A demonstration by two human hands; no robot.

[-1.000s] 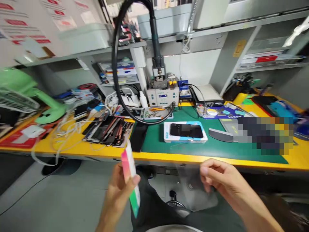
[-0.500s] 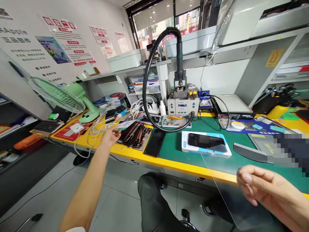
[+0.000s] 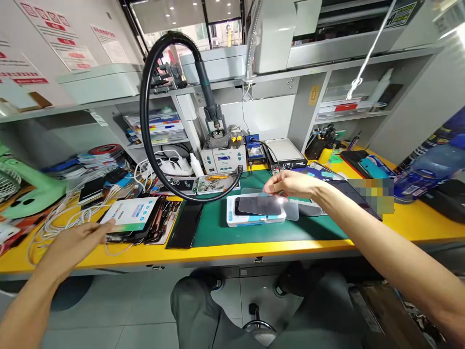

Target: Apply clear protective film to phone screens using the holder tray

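My left hand pinches the near edge of a white printed card with a green lower border. The card lies over a stack of dark phone parts. In my right hand, fingertips close on a clear plastic sheet. It hangs above a dark phone on a white-and-blue box, partly covering both from view. Left of the box, a black phone screen lies flat on the bench.
A green mat covers part of the yellow bench. Behind it stands a soldering or hot-air station with a looping black hose. White cables tangle at the left; a large blue bottle stands right.
The view has turned right. My right hand has carried the clear sheet from the bench's front edge to above the boxed phone. My left hand still holds the card, now lower over the stack.
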